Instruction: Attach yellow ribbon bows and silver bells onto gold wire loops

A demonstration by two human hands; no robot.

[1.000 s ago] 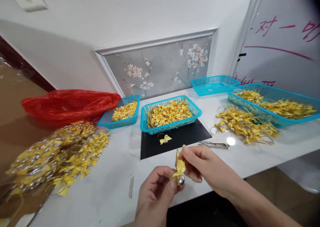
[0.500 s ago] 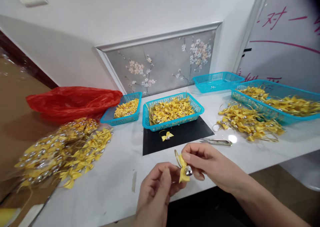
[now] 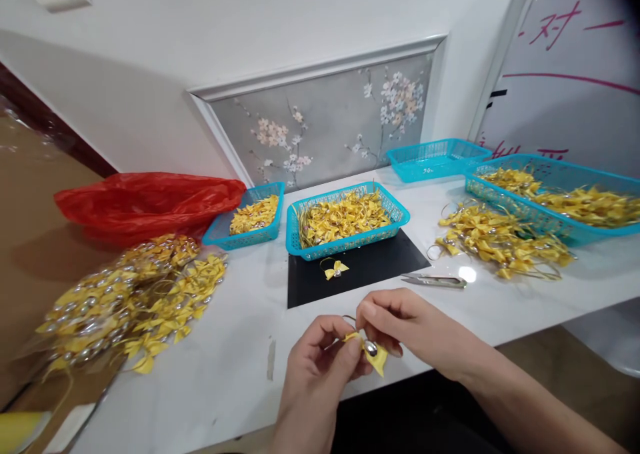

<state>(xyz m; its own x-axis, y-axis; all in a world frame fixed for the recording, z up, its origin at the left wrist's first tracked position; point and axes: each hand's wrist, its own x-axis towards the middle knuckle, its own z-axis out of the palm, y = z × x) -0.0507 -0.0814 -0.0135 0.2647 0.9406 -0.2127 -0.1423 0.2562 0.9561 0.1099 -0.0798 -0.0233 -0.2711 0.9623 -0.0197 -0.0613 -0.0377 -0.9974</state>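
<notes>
A yellow ribbon bow with a round silver bell and a thin gold cord loop is held over the table's front edge. My left hand pinches one end of the bow between thumb and fingers. At the bow's upper side, my right hand has its fingertips closed by the cord loop; what exactly they grip is partly hidden. Beyond my hands, another yellow bow with a bell lies on a black mat. Thread snips rest to the mat's right.
A blue basket full of bows stands partly on the mat. Loose bows lie beside a larger blue basket at right. Another basket is behind. Bagged bows and a red plastic bag are at left.
The held bow has turned, its free end now pointing down and right. My left thumb has come onto its end, and my right fingers have shifted to the cord loop side.
</notes>
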